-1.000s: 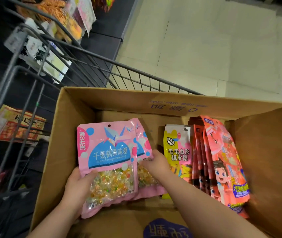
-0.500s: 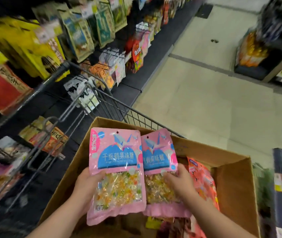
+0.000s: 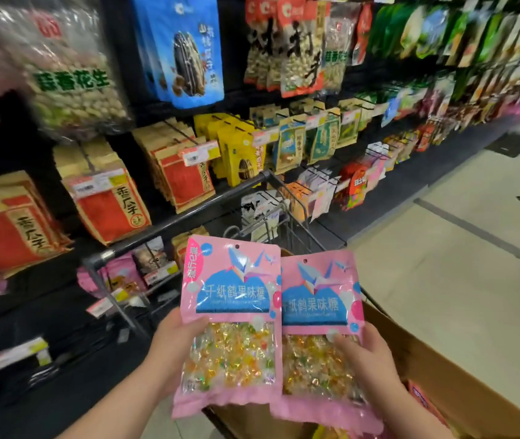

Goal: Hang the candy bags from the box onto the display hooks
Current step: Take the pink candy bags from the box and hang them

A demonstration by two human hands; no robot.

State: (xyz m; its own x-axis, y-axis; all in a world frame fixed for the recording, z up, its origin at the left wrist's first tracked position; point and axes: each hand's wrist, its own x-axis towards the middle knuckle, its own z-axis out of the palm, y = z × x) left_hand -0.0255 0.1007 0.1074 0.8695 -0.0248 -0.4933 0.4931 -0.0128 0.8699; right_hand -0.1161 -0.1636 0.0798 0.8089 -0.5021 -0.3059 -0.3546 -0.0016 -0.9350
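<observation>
Two pink candy bags are held up side by side in the lower middle of the frame, their edges overlapping slightly. The left candy bag (image 3: 231, 312) is gripped at its lower left edge by the left hand (image 3: 173, 346), with the thumb laid on the front and the fingers hidden behind. The right candy bag (image 3: 318, 318) is gripped low on its right side by the right hand (image 3: 369, 359), with fingers curled across the clear window. Both bags are kept upright, with the hang hole (image 3: 237, 247) of the left one at the top.

A second ago both bags were being lifted from inside the cardboard box (image 3: 442, 375), beside yellow and red packets. Half a second ago they were held just above it. Now they have been raised clear of it, and the view has been swung up toward the shelves. Only a corner of the box is seen at the lower right, with the edge of a red packet (image 3: 423, 397) inside.

The trolley handle (image 3: 189, 210) is seen just behind the bags. The upper and left parts of the frame are filled by the display wall: red-and-brown packets (image 3: 109, 204) at middle left, a blue bag (image 3: 182, 49) at upper centre, and rows of snack bags receding to the upper right. Pale floor tiles (image 3: 458, 248) are shown at the right.
</observation>
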